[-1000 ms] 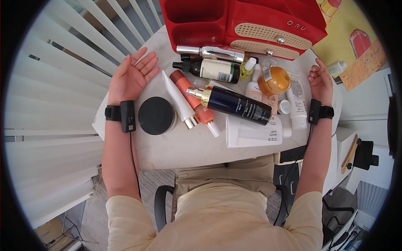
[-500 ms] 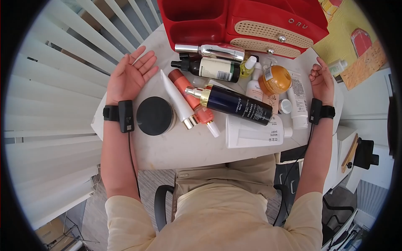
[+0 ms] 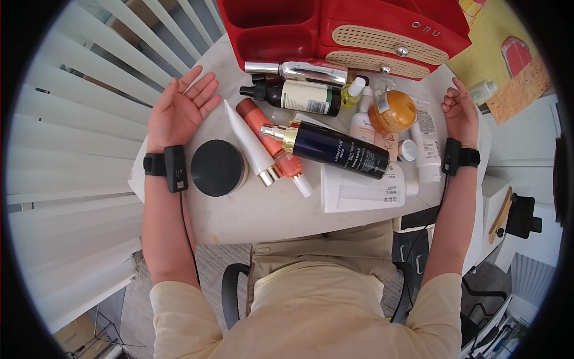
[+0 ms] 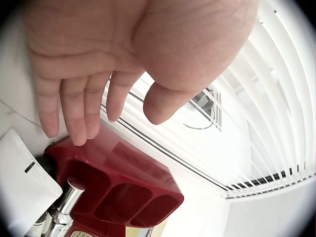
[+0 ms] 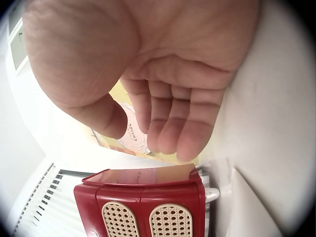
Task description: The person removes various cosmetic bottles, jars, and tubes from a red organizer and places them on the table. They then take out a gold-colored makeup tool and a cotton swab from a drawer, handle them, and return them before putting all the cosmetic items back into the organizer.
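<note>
My left hand (image 3: 179,116) rests palm up at the table's left edge, fingers spread and holding nothing. Nearest to it are a jar with a black lid (image 3: 216,167) and a white tube with a gold cap (image 3: 251,143). On the far right side lies my right hand (image 3: 461,116), its fingers loosely curled around nothing, beside a white printed tube (image 3: 426,140). Between the hands lie a dark blue pump bottle (image 3: 341,149), an amber jar (image 3: 393,112), a brown bottle with a cream label (image 3: 308,97) and a silver bottle (image 3: 314,73). Both palms show bare in the wrist views.
A red organizer (image 3: 382,18) with two woven-front drawers stands at the back of the white table (image 3: 239,218). A flat white pouch-like pack (image 3: 362,194) lies near the front edge. Window blinds (image 3: 78,149) flank the left side; a small bottle (image 3: 483,91) lies beyond the right hand.
The head view has shifted slightly, so the table's things sit a little further left in it. Both hands keep their places and poses.
</note>
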Tool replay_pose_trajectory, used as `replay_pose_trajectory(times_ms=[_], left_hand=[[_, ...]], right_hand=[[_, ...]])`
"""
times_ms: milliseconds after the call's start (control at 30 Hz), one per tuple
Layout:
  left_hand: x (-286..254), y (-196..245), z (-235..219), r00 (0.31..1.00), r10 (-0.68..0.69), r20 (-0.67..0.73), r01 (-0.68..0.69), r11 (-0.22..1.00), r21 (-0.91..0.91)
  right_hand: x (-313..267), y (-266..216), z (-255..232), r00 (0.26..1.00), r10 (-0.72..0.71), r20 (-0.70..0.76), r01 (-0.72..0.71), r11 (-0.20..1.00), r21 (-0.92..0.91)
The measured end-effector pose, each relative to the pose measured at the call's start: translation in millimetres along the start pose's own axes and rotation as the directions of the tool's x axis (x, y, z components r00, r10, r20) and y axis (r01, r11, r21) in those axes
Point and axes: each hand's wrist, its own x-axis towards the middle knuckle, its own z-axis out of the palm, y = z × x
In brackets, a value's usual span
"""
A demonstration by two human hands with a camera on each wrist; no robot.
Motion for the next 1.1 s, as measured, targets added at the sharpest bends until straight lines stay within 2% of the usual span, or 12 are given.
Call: replay_pose_trajectory(times_ms=[167, 567, 633, 1100], left_hand=[[-1, -1, 1, 1.0, 0.011, 0.02, -0.011, 1.0, 0.002], [-3, -1, 7, 0.999, 0.014, -0.037, -0.013, 1.0, 0.027], [-3, -1, 11, 0.996, 0.034, -0.085, -0.034, 0.999, -0.003], [-3, -2, 9, 0.998, 0.036, -0.057, -0.036, 0.999, -0.008]], right_hand=[[1, 0, -1, 1.0, 0.005, -0.006, -0.005, 1.0, -0.009], [0, -1, 2, 1.0, 0.009, -0.02, -0.01, 1.0, -0.011], [1, -1, 2, 1.0, 0.0, -0.019, 0.001, 1.0, 0.017], [2, 1, 0, 1.0, -0.001, -0.019, 0.002, 1.0, 0.018]])
